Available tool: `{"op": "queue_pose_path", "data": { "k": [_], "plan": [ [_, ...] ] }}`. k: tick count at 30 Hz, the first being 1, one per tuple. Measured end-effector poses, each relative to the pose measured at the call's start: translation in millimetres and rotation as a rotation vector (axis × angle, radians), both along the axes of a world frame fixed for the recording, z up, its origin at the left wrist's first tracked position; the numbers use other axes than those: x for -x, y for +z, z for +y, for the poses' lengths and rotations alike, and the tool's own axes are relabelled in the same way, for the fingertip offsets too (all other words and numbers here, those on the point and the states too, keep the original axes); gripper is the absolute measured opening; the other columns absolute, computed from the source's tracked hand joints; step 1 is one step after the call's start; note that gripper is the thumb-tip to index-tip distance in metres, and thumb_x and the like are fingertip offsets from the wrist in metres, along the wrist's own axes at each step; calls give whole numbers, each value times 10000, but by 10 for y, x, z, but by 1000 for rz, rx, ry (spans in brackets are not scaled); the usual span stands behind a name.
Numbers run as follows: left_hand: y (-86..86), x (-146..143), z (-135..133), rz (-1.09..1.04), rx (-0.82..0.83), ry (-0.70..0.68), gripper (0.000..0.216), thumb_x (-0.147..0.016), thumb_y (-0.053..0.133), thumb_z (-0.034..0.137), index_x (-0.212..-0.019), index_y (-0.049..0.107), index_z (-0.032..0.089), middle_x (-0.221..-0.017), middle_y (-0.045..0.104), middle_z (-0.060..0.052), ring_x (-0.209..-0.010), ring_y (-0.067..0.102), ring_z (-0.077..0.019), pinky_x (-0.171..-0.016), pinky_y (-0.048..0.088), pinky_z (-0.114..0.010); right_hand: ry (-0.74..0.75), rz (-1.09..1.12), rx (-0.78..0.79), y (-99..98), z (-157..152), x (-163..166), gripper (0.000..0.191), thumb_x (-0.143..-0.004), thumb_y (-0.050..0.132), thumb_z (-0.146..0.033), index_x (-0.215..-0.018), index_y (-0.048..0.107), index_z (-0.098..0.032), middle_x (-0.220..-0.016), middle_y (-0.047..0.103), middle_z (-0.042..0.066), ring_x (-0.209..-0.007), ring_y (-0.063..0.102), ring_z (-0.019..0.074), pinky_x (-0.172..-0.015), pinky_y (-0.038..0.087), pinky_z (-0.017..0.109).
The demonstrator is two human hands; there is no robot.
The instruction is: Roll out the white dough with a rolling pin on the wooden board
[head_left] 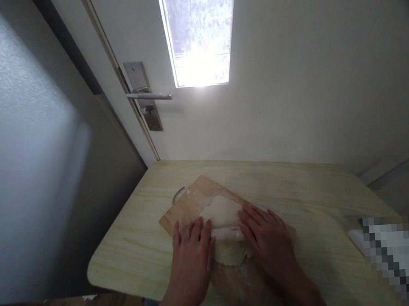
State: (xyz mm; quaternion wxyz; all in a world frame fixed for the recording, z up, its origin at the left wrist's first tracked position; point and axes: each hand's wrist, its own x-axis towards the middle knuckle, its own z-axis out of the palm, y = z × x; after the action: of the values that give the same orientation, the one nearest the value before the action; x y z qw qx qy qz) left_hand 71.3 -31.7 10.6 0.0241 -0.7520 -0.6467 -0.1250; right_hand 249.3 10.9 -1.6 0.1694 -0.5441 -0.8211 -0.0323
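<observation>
A thin, flattened sheet of pale dough (223, 210) lies on a wooden cutting board (202, 185), which is turned cornerwise to me. Across the dough runs a flour-coated rolling pin (226, 234), of which only the middle shows. My left hand (193, 255) covers its left end, fingers stretched forward and thumb alongside. Over the right end lies my right hand (267, 234), its fingers bent across the pin and their tips close to the dough's edge. Both palms hide the pin's ends. Flour dusts the board around the dough.
A light wood-patterned table (134, 249) carries the board, whose metal ring handle (179, 191) sticks out at the far left. Behind stands a white door with a lever handle (150, 96) and a bright window. A pixelated object (397, 252) lies at the right edge.
</observation>
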Motion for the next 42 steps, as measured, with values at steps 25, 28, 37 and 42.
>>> {"op": "queue_pose_path", "data": {
  "k": [25,28,37,42],
  "plan": [
    [-19,101,157,66,35,85,353,-831,319,335,-1130,480,236,-1232,451,-37,-1161,337,-254,-945,222,-493,32,-43,2,-55,-153,-41,367,-838,318,-337,-1128,497,-202,-1200,485,39,-1137,370,210,-919,278,416],
    [-118,127,-23,65,-20,68,375,-822,337,347,-1174,433,262,-1292,374,-25,-1201,257,-279,-913,255,-512,94,-44,-58,-122,-267,-72,392,-825,341,-357,-1168,456,-206,-1242,439,41,-1160,338,217,-897,300,424],
    [27,88,751,38,4,108,357,-851,254,352,-1032,535,226,-1129,532,-61,-1069,436,-236,-944,150,-550,-92,-92,91,100,438,119,393,-849,268,-358,-1139,487,-209,-1294,363,89,-1181,297,250,-918,216,492],
    [52,114,919,-4,21,86,351,-850,248,355,-1048,515,240,-1151,517,-51,-1062,445,-223,-935,165,-563,-86,-100,114,119,619,141,411,-840,284,-388,-1147,483,-200,-1284,376,100,-1174,306,262,-916,214,499]
  ]
}}
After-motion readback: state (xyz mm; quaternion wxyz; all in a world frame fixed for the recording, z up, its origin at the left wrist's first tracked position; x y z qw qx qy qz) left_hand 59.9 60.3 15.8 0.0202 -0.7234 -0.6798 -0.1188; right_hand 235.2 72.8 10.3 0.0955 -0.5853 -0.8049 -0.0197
